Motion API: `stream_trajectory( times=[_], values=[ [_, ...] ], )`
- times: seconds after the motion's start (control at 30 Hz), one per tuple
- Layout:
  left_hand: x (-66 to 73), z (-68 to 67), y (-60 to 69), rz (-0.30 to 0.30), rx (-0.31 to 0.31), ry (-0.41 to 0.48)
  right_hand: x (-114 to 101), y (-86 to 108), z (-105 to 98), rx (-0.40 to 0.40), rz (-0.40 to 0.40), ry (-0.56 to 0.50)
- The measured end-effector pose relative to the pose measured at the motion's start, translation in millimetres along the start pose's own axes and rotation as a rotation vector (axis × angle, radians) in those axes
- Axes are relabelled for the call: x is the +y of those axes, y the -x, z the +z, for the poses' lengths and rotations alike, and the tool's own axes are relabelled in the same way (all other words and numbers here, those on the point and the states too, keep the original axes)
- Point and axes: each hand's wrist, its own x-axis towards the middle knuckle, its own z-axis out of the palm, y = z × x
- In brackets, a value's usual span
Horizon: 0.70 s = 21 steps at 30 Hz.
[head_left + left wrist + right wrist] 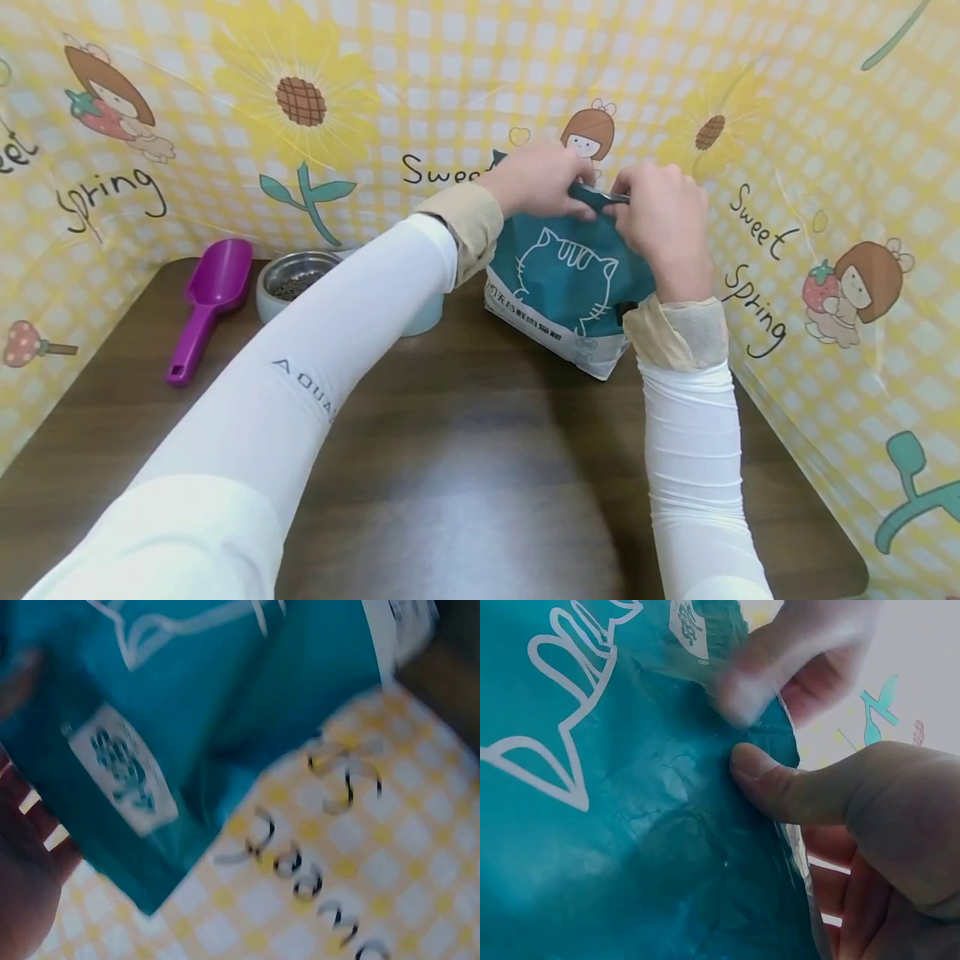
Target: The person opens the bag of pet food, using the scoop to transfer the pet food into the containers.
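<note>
A teal pet food bag with a white cat outline stands upright at the back right of the table. My left hand pinches its top edge near the middle. Close beside it, my right hand pinches the same edge, thumb on the front face and fingers behind. In the right wrist view both thumbs lie near each other on the bag. The left wrist view shows the bag's upper corner with a white label and part of the left hand at its edge.
On the brown table, a purple scoop lies at the far left. Next to it stands a bowl holding small brown pieces. A light blue object is partly hidden behind my left forearm. Yellow checkered cloth surrounds the table.
</note>
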Motion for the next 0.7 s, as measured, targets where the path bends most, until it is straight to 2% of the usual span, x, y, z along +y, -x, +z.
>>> stream_trajectory(
  times=[0.07,0.17,0.27,0.37,0.43,0.57,0.7],
  values=[
    [4.5,3.9,-1.2,0.031,0.024,0.055,2.1,-0.4,0.3,0.001,-0.009,-0.006],
    [8.9,7.4,-2.4,0.044,0.067,0.075,7.3,-1.4,-0.7,-0.024,0.001,-0.052],
    [9.4,6.8,-2.7,0.022,0.073,0.057,15.1,-0.3,-4.0,-0.112,0.076,-0.118],
    [7.6,4.9,-3.4,0.01,0.052,0.06,25.2,5.3,-5.1,-0.159,0.15,-0.144],
    [6.4,3.8,-4.3,0.008,0.036,0.073,31.8,10.1,-3.7,-0.145,0.16,-0.15],
    [7.2,2.9,-6.0,0.011,0.022,0.101,40.7,14.9,-0.3,-0.055,0.131,-0.183],
    [13.2,7.6,-6.5,0.043,0.018,0.137,47.3,14.1,-1.7,-0.071,0.145,-0.207]
  ],
)
